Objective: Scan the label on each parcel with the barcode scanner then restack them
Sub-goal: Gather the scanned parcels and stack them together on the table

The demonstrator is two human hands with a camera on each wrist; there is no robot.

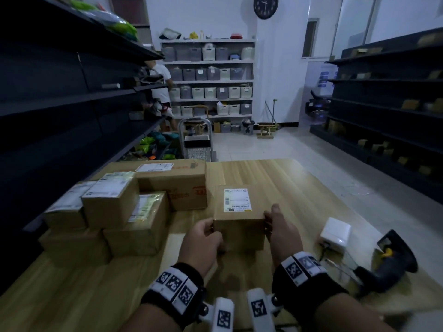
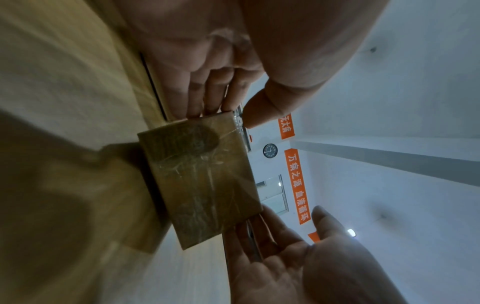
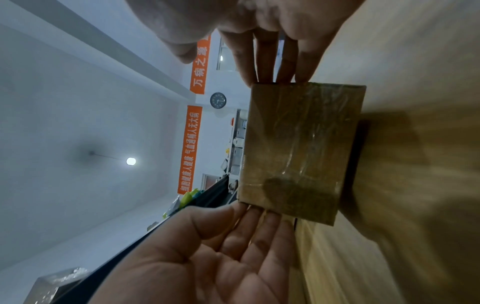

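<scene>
A small brown parcel (image 1: 237, 219) with a white label on top sits at the middle of the wooden table (image 1: 275, 173), between my two hands. My left hand (image 1: 206, 237) holds its near left corner, thumb on the top edge and fingers along the side. My right hand (image 1: 273, 224) presses straight fingers against the right side, thumb lifted clear. The wrist views show the taped near face of the parcel (image 2: 200, 181) (image 3: 298, 148) between the left hand (image 2: 228, 109) and the right hand (image 3: 259, 67). The black barcode scanner (image 1: 388, 262) lies at the right, untouched.
A stack of labelled parcels (image 1: 115, 207) stands at the table's left, with a larger carton (image 1: 172, 180) behind it. A white adapter box (image 1: 335, 232) with a cable lies near the scanner. Dark shelving lines both sides; a trolley (image 1: 196, 140) and a person (image 1: 160, 92) are beyond the table.
</scene>
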